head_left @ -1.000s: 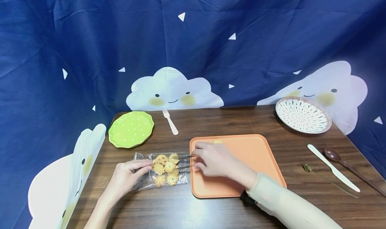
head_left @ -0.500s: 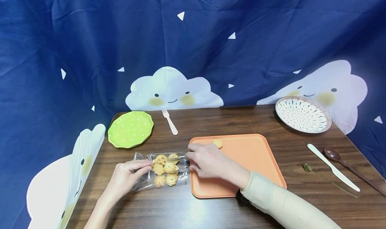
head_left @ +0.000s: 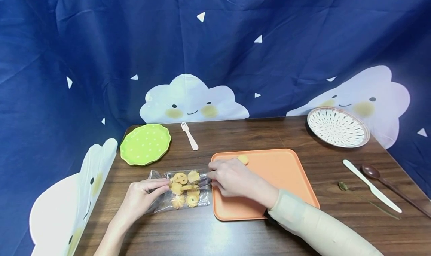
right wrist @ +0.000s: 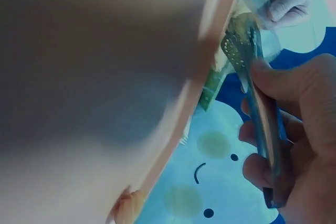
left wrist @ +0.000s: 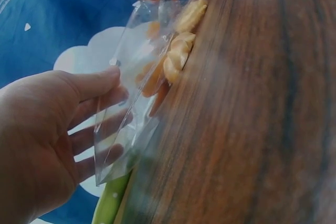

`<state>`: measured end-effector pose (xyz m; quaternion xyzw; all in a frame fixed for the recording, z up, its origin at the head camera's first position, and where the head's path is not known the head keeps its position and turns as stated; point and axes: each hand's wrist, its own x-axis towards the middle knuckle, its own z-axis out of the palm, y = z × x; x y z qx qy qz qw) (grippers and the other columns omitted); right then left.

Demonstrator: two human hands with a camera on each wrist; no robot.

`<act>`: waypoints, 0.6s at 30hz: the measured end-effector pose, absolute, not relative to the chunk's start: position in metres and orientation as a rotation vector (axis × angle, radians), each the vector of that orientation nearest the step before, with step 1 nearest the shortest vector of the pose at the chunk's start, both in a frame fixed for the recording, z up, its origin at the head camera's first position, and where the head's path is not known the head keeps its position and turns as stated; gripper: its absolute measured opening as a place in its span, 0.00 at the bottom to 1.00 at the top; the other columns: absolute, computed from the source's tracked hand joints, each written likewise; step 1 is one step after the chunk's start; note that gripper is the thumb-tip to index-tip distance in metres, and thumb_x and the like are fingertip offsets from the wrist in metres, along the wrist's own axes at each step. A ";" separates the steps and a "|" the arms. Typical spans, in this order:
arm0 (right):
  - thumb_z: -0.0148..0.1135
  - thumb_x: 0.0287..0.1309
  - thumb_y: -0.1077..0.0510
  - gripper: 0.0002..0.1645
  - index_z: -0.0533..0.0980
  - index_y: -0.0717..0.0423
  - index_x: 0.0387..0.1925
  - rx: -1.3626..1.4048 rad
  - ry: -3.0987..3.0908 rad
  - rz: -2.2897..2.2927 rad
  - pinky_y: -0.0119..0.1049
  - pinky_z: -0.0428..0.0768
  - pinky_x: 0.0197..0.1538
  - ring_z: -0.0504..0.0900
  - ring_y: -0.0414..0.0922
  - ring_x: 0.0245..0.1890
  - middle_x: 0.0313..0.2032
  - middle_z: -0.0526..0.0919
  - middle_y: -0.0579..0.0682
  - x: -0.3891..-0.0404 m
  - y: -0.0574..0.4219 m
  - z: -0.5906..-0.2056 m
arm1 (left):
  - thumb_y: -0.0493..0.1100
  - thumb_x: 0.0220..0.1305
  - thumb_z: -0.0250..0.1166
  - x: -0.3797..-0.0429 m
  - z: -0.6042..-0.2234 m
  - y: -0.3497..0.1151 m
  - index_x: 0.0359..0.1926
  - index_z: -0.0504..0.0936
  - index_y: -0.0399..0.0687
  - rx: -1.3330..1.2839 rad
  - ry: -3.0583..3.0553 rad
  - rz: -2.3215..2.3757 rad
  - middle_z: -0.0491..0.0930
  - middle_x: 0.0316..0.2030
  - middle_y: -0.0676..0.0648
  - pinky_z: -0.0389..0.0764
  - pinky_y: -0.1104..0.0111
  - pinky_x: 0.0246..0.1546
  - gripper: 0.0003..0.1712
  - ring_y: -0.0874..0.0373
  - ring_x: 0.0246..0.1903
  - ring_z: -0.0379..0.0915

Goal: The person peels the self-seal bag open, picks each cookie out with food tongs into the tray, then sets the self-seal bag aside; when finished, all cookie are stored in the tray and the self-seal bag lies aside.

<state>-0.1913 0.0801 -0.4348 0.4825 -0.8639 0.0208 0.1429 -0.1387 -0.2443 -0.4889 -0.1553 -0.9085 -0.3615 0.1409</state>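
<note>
Left hand (head_left: 143, 196): pinches the bag (left wrist: 128, 69) at its left end.
Right hand (head_left: 232, 178): pinches the tongs (right wrist: 266, 135) over the left edge of the tray (head_left: 279, 173).
Cookies (head_left: 178, 201): in the bag, between the hands, the tongs' tips among them.

- Left end of the clear bag (head_left: 203, 199): no way in, the left hand (head_left: 138, 198) occupies it!
- Right end: jammed too, the right hand (head_left: 235, 179) and its metal tongs (right wrist: 270, 129) fill it.
- Behind the bag, a lane between green plate (head_left: 146, 143) and orange tray (head_left: 279, 185), but a fork (head_left: 190, 137) lies there.
- Over the tray's right half, room to pass; one cookie (head_left: 243, 159) sits by the far edge.
</note>
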 end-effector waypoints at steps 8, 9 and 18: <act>0.70 0.54 0.53 0.03 0.82 0.40 0.29 1.385 -2.443 0.084 0.34 0.73 0.21 0.75 0.36 0.25 0.27 0.73 0.39 -0.190 0.077 -0.437 | 0.47 0.57 0.76 -0.135 -0.488 -0.246 0.43 0.92 0.64 -0.445 -2.618 -1.031 0.90 0.42 0.63 0.75 0.92 0.49 0.11 0.68 0.44 0.87; 0.70 0.54 0.53 0.04 0.82 0.40 0.28 1.381 -2.442 0.088 0.34 0.73 0.20 0.75 0.36 0.25 0.26 0.73 0.39 -0.189 0.077 -0.437 | 0.47 0.57 0.76 -0.135 -0.488 -0.246 0.43 0.92 0.64 -0.446 -2.619 -1.034 0.90 0.42 0.63 0.75 0.92 0.49 0.11 0.68 0.44 0.87; 0.70 0.55 0.53 0.03 0.81 0.40 0.29 1.328 -2.453 0.074 0.31 0.67 0.19 0.75 0.35 0.24 0.28 0.75 0.38 -0.189 0.087 -0.426 | 0.46 0.57 0.76 -0.138 -0.487 -0.243 0.43 0.92 0.62 -0.457 -2.606 -1.062 0.91 0.42 0.61 0.76 0.92 0.48 0.12 0.68 0.44 0.88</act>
